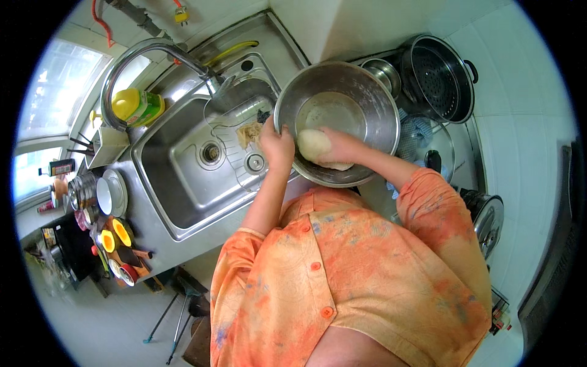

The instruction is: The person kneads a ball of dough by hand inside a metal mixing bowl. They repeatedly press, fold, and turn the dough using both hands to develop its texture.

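A large steel mixing bowl [380, 104] is tilted in front of me, its inside smeared with pale residue. My left hand [278, 145] grips the near left rim, fingers wrapped over the edge. Inside the bowl, my right hand [339, 148] is closed on a lump of pale dough [313, 144] against the lower wall. The hand covers part of the dough, so its full shape and some fingers are hidden. A whitish layer coats the bowl's bottom.
Left of the bowl is a steel sink [177, 177] with an arched faucet [116, 79] over it. A black steamer pot [437, 79] stands at the right. Cut pumpkin pieces [121, 232], white bowls [110, 194] and a yellow-green bottle [137, 107] line the left counter.
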Action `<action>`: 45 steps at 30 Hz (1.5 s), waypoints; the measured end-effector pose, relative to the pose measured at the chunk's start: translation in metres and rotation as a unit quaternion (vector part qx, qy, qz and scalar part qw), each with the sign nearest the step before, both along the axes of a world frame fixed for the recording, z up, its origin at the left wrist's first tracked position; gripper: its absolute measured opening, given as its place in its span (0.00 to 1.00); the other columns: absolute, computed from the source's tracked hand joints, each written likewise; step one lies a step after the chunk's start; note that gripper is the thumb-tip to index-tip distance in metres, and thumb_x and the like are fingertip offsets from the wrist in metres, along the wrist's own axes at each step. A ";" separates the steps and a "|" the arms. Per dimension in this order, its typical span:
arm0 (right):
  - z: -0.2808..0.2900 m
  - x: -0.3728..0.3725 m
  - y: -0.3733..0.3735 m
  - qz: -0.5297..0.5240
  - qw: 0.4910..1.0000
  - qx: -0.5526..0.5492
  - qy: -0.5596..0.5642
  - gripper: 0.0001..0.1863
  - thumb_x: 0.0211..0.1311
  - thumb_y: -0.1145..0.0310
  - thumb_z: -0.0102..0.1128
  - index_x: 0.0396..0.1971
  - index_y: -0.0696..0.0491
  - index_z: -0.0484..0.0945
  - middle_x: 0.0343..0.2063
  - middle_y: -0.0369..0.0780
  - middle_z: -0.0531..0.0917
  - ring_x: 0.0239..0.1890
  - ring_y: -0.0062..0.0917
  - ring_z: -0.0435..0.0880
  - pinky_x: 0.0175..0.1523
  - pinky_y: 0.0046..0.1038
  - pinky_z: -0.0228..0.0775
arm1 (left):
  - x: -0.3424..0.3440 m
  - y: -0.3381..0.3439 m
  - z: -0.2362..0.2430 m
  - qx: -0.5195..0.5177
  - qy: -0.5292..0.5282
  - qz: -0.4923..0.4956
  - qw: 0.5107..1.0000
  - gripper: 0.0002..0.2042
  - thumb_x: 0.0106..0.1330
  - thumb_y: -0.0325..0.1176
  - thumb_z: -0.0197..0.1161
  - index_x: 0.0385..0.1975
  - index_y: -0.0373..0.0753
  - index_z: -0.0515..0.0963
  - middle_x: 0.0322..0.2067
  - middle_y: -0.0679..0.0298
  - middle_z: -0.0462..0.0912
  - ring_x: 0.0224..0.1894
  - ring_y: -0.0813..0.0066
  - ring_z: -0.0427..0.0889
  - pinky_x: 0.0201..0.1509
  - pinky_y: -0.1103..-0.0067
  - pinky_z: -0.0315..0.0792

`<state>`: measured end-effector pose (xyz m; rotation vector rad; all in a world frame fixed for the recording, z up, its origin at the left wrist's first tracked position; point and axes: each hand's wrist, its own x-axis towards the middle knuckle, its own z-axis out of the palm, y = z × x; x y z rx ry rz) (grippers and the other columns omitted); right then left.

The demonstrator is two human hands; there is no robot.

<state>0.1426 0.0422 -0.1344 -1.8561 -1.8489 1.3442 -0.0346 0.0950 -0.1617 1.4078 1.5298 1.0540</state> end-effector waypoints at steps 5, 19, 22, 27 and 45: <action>0.010 0.012 -0.005 -0.075 0.991 -0.055 0.093 0.41 0.47 0.60 0.73 0.62 0.55 0.66 0.52 0.47 0.79 0.53 0.37 0.79 0.58 0.34 0.69 | -0.003 0.000 -0.001 0.003 0.004 -0.002 1.000 0.16 0.58 0.21 0.59 0.48 0.30 0.76 0.40 0.46 0.82 0.45 0.51 0.81 0.52 0.69 0.71; -0.022 -0.011 0.052 -0.292 0.942 0.149 -0.074 0.25 0.61 0.56 0.58 0.53 0.55 0.76 0.58 0.48 0.73 0.58 0.43 0.73 0.62 0.38 0.64 | 0.000 0.002 -0.003 0.002 0.023 -0.013 1.000 0.15 0.59 0.21 0.58 0.47 0.30 0.76 0.39 0.46 0.81 0.43 0.49 0.81 0.51 0.66 0.71; -0.029 -0.059 0.059 -0.295 0.925 0.162 -0.178 0.23 0.58 0.53 0.60 0.50 0.50 0.79 0.59 0.44 0.71 0.58 0.43 0.71 0.61 0.43 0.63 | -0.001 0.001 0.005 -0.007 0.022 -0.025 0.999 0.15 0.58 0.22 0.59 0.47 0.30 0.76 0.39 0.45 0.81 0.43 0.47 0.80 0.51 0.65 0.71; -0.028 -0.060 0.059 -0.220 0.927 0.157 -0.259 0.18 0.54 0.55 0.63 0.42 0.47 0.83 0.54 0.41 0.76 0.53 0.41 0.74 0.54 0.44 0.69 | -0.002 -0.001 -0.004 0.002 0.016 -0.022 1.000 0.15 0.58 0.23 0.59 0.47 0.31 0.77 0.40 0.45 0.81 0.45 0.46 0.78 0.52 0.64 0.70; -0.060 0.030 0.073 -0.089 0.983 0.154 -0.051 0.14 0.56 0.60 0.62 0.37 0.54 0.84 0.41 0.44 0.80 0.47 0.36 0.79 0.52 0.36 0.71 | 0.006 0.000 0.002 -0.003 0.030 -0.017 0.999 0.16 0.58 0.24 0.59 0.48 0.34 0.77 0.42 0.46 0.80 0.48 0.47 0.78 0.54 0.65 0.70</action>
